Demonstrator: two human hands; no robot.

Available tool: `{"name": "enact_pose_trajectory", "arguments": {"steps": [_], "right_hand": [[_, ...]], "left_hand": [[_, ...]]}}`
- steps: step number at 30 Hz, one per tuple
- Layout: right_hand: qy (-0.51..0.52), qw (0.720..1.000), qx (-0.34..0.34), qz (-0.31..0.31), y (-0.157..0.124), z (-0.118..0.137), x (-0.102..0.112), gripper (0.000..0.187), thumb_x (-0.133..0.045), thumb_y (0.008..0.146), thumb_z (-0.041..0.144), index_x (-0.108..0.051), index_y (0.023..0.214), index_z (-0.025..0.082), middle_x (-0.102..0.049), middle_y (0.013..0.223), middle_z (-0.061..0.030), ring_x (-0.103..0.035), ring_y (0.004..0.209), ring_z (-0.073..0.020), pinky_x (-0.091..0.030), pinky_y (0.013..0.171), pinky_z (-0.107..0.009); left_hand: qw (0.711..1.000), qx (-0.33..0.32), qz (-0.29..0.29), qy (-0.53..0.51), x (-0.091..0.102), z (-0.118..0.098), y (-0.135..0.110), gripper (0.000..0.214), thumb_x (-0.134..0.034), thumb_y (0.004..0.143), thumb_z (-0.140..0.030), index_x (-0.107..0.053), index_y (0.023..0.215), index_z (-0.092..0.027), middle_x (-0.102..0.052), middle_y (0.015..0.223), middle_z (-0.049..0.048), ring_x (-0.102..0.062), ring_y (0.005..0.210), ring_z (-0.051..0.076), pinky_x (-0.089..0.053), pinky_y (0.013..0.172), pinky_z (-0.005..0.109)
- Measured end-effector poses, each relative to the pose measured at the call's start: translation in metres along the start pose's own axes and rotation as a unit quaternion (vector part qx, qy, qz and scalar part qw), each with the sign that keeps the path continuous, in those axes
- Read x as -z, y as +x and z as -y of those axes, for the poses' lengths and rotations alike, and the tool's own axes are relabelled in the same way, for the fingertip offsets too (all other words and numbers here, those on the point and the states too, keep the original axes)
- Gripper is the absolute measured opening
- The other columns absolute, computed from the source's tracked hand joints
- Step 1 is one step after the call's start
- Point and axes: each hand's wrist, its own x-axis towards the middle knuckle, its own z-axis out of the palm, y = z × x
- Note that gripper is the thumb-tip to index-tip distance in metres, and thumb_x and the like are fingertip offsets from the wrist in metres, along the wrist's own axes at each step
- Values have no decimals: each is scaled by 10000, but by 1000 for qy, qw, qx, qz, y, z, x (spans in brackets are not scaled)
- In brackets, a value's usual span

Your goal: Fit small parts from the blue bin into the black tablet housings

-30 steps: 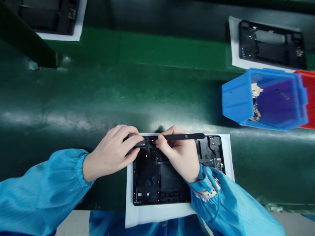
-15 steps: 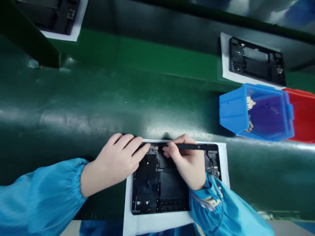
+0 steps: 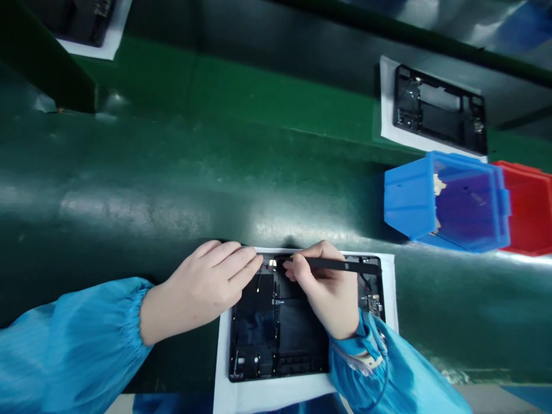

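A black open device chassis (image 3: 276, 333) lies on a white sheet (image 3: 259, 394) at the near edge of the green belt. My left hand (image 3: 207, 284) rests on the chassis's top left corner, fingers pressed together with their tips on a small part there. My right hand (image 3: 325, 287) pinches a thin black stylus-like tool (image 3: 340, 264) that lies almost level, its tip at the top edge of the chassis near a small bright component (image 3: 272, 263). Both arms wear blue sleeves, and a wrist strap sits on the right one.
A blue bin (image 3: 448, 201) with a few pale parts stands at the right, a red bin (image 3: 530, 210) behind it. Another black chassis on white paper (image 3: 437, 109) lies farther back, and a third (image 3: 86, 20) at the top left. A dark green post (image 3: 47, 69) stands at the left.
The view has shifted, so the chassis sits lower in frame. My left fingers have flattened onto the top left corner. The tool stays at the top edge.
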Motion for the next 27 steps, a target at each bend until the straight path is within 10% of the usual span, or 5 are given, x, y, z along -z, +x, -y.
{"name": "enact_pose_trajectory", "arguments": {"steps": [10,18,27], "right_hand": [[-9,1000,6,-10,-1,-3,0,165,-575,816,268,-547,669,197,-568,598,9,-565,513,-132,-459,478,-264],[32,980,148,-130,-8,5,14,127,-455,867,303,-545,809,235,-581,821,-66,-596,764,-223,-489,696,-404],[-225,957,169,65,-10,10,6,119,-575,762,256,-478,702,220,-539,620,8,-517,543,-142,-395,518,-254]], "left_hand": [[999,17,32,6,-2,-3,8,471,-449,800,-88,-510,1251,-211,-555,1089,97,-527,925,238,-456,788,384],[1000,21,-1,-4,-10,-6,7,522,-507,772,-111,-506,1260,-296,-533,1065,105,-520,929,256,-452,780,402],[997,3,-53,-59,0,6,-7,323,-454,861,-120,-563,1164,-135,-595,1142,96,-553,1013,210,-472,878,368]]}}
